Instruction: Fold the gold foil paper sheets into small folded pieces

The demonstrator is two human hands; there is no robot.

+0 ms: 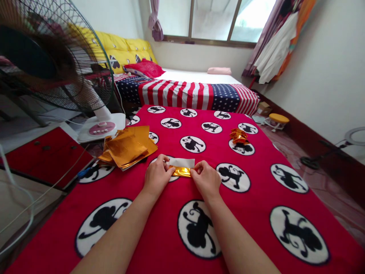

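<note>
A sheet of gold foil paper (182, 172), white on its other side, lies partly folded on the red cloth in front of me. My left hand (158, 172) pinches its left end between thumb and fingers. At the right end, my right hand (205, 178) grips it the same way. The gold fold faces me and a white strip shows along the far edge. Left of my hands rests a loose pile of gold foil sheets (129, 146). Several folded gold foil pieces (238, 136) sit farther off on the right.
The red cloth (159, 236) carries white ovals with black monkey figures. A fan (99, 99) stands at the left, beside a dark red panel (47, 154). Beyond is a bed with a flag-patterned cover (176, 93). A yellow stool (278, 118) and a ring-light stand (327, 150) are at the right.
</note>
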